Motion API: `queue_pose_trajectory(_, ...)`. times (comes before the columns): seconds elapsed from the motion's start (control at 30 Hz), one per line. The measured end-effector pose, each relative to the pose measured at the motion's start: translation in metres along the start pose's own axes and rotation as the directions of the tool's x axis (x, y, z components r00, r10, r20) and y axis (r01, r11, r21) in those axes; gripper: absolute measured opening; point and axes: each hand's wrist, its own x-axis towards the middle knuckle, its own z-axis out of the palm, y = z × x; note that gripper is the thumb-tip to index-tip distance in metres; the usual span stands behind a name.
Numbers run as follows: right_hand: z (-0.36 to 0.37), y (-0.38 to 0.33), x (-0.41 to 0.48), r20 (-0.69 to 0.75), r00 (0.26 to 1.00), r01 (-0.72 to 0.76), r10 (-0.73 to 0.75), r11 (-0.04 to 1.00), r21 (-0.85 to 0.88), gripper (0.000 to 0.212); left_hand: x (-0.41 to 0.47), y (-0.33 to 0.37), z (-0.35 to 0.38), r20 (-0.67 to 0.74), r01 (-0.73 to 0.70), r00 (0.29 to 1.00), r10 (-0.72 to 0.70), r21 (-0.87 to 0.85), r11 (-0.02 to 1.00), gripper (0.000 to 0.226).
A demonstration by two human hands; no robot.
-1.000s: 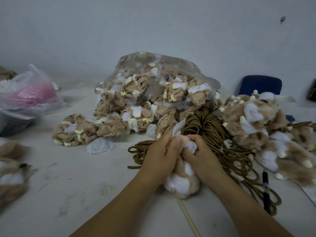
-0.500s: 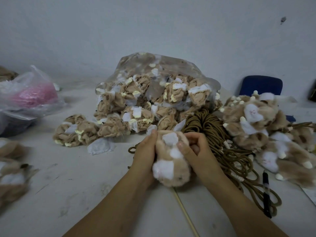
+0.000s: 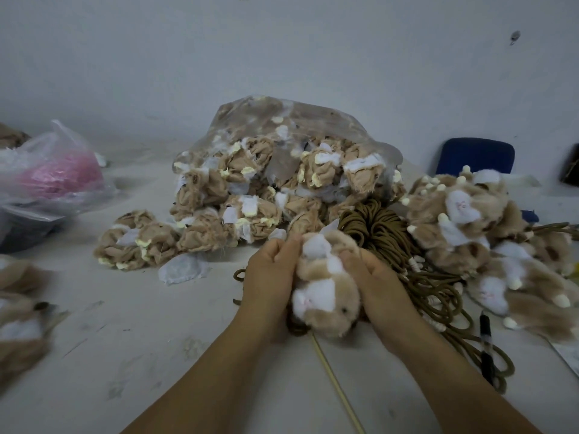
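From the head view, the left hand and right hand grip a tan-and-white plush toy between curled fingers, just above the worktop, in front of brown cord.

free: bare table front-left | blocked: bag ahead, cord coil, perhaps pen right

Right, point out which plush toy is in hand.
The tan-and-white plush toy in front, gripped between left hand and right hand. The rest lie untouched in the clear bag or loose on the table.
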Motion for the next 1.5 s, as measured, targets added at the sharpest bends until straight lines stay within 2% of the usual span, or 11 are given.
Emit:
queue_pose_trajectory(0.4,-0.005,-0.006,-0.004,0.035,0.999,-0.027,0.024,0.996,0.079,0.027,0.005,-0.004,-0.005,0.043,0.099,0.995,-0.095,-0.121,0.988,0.040)
queue_pose_trajectory(0.5,-0.008,-0.013,-0.004,0.064,0.998,0.008,-0.019,0.985,0.170,0.028,0.005,0.000,-0.006,0.174,0.092,0.983,-0.059,-0.184,0.979,0.057)
queue_pose_trajectory(0.6,-0.012,-0.013,-0.005,0.110,0.994,-0.029,0.006,0.977,0.211,0.032,0.007,0.000,-0.006,0.304,0.133,0.948,-0.089,-0.127,0.983,0.047)
queue_pose_trajectory(0.7,-0.015,-0.012,-0.005,0.189,0.982,-0.053,0.007,0.970,0.238,0.032,0.005,0.000,-0.006,0.419,0.174,0.901,-0.116,-0.104,0.979,0.060)
queue_pose_trajectory(0.8,-0.018,-0.012,-0.005,0.221,0.975,-0.061,0.012,0.974,0.218,0.019,0.004,-0.002,-0.008,0.489,0.218,0.865,-0.111,-0.167,0.962,0.053)
queue_pose_trajectory(0.97,-0.027,-0.011,-0.003,0.165,0.986,0.019,-0.013,0.999,-0.031,0.012,0.005,-0.003,-0.006,0.455,0.253,0.882,-0.124,-0.235,0.938,0.045)
queue_pose_trajectory(1.07,-0.025,-0.012,-0.001,-0.018,0.985,0.169,-0.173,0.973,-0.156,0.006,0.007,-0.003,-0.005,0.366,0.165,0.929,-0.054,-0.279,0.946,0.033)
queue_pose_trajectory(1.13,-0.021,-0.016,-0.002,-0.137,0.901,0.341,-0.412,0.867,-0.364,0.004,0.007,-0.004,-0.005,0.295,0.077,0.955,-0.008,-0.222,0.972,0.032)
queue_pose_trajectory(1.2,-0.014,-0.017,-0.001,-0.084,0.807,0.434,-0.584,0.685,-0.585,0.017,0.005,-0.005,-0.003,0.262,-0.025,0.963,0.056,-0.121,0.992,0.033)
queue_pose_trajectory(1.33,-0.007,-0.009,0.003,-0.039,0.898,0.270,-0.437,0.620,-0.736,0.032,0.001,-0.006,0.000,0.260,-0.103,0.958,0.118,-0.070,0.992,0.042)
queue_pose_trajectory(1.5,-0.005,-0.002,0.003,-0.065,0.980,0.118,-0.190,0.806,-0.580,0.038,-0.001,-0.004,0.001,0.294,-0.039,0.952,0.087,-0.168,0.985,0.037)
